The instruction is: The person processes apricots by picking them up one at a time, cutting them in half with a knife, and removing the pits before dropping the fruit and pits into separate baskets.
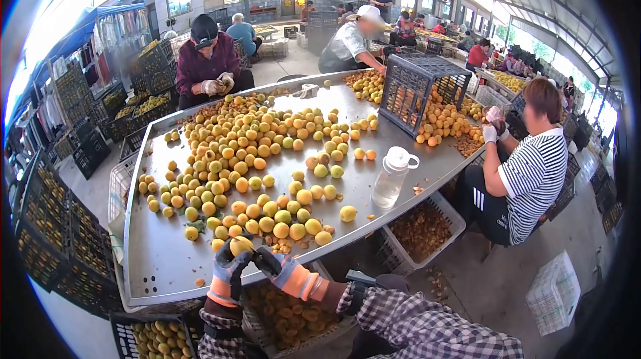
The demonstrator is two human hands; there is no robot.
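Over the near edge of the metal table [157,252], my left hand [228,277] is closed around a yellow apricot [242,246]. It wears a dark and orange glove. My right hand [286,273], gloved alike, is beside the apricot with its fingers pressed together; whatever is between them is hidden. Many loose yellow and greenish apricots [234,139] are spread over the table, some just beyond my hands. Below my hands stands a crate of apricot halves [294,319].
A clear water bottle [390,182] stands near the table's right edge. A black crate [417,95] lies tipped on its side with apricots spilling out. Crates of fruit [57,225] are stacked at left. Co-workers sit around the table, one in a striped shirt [537,172].
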